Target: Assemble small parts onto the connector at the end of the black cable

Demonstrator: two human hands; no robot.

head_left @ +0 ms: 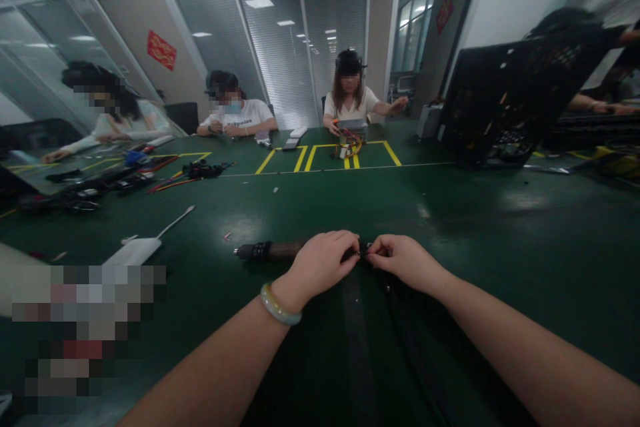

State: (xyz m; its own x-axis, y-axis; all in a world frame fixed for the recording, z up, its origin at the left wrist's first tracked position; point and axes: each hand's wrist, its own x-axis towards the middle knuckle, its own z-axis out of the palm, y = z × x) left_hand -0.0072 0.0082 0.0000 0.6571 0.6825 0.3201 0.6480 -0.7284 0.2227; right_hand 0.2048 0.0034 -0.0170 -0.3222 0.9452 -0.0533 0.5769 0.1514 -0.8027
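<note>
A dark, cylindrical electric screwdriver [283,251] lies sideways on the green table, its narrow metal tip pointing left. My left hand [325,260], with a pale bangle at the wrist, is closed around its right end, thumb and fingers pinched together. Close beside it, my right hand [400,260] pinches a small dark end piece that looks like the cable's plug. The fingers hide most of it, and I cannot tell whether it is joined to the tool. From below the right hand, a black cable [413,347] runs toward the front edge.
A white power strip or adapter [133,253] with a lead lies at the left, near a blurred patch. Bundled wires [200,170] lie farther back left. A black computer case [493,107] stands at the back right. Several people sit across the table.
</note>
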